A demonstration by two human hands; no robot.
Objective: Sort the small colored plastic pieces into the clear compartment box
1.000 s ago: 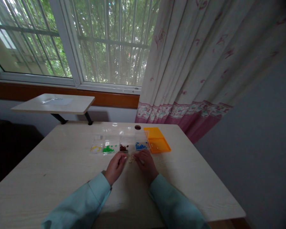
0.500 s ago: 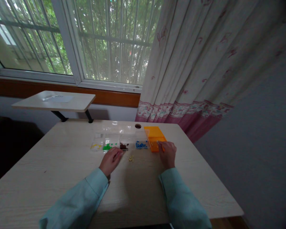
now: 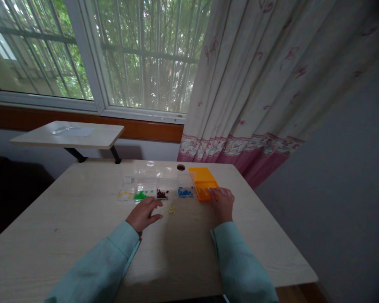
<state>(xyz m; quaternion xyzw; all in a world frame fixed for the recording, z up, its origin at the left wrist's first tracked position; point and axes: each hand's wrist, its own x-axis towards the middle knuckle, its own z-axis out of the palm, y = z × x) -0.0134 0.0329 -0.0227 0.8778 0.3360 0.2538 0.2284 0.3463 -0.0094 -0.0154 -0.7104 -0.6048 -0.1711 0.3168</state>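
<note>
My left hand [image 3: 144, 213] is open above the table, thumb and fingers apart, with nothing visible between them. Just right of it lies a small pile of pale yellow pieces [image 3: 172, 210]. My right hand [image 3: 222, 204] is closed in a pinch at the near right corner of an open orange box [image 3: 204, 185]; whatever its fingertips hold is too small to make out. Beyond my left hand, clear plastic boxes hold green pieces [image 3: 140, 195] and dark brown pieces [image 3: 162, 193]. Blue pieces [image 3: 185, 192] fill another clear box beside the orange one, and yellow pieces [image 3: 125, 195] lie in the leftmost.
All of this stands on a pale wooden table [image 3: 183, 252] with a round cable hole [image 3: 181, 167] near its back edge. A raised shelf [image 3: 104, 136] stands at the back left. A curtain [image 3: 240, 105] hangs behind the table's right side.
My left hand has opened from a closed pose, its thumb spreading from the fingers, and has shifted slightly left. My right hand stays at the orange box. The view has shifted slightly.
</note>
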